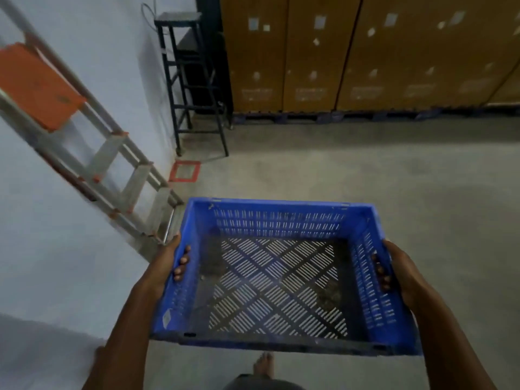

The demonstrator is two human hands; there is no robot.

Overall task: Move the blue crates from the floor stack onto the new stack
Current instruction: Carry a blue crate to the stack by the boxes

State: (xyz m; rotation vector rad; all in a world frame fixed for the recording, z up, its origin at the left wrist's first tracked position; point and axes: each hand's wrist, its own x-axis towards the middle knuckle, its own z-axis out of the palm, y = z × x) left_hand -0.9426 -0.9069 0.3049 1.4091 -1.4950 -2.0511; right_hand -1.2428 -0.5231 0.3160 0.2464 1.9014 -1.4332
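One blue slotted plastic crate (278, 209) is held level in the air in front of me, above the concrete floor. It is empty, with some dirt on its perforated base. My left hand (168, 263) grips its left side wall, fingers curled over the rim into the inside. My right hand (399, 271) grips the right side wall, fingers through the handle slot. No crate stack, old or new, is in view.
A folded aluminium ladder (112, 175) with an orange top leans on the white wall at left. A black metal stool-rack (194, 88) stands in the far corner. Tall cardboard boxes (365, 57) on pallets line the back. Red tape square (185, 171) marks the floor. My bare foot (263, 364) shows below.
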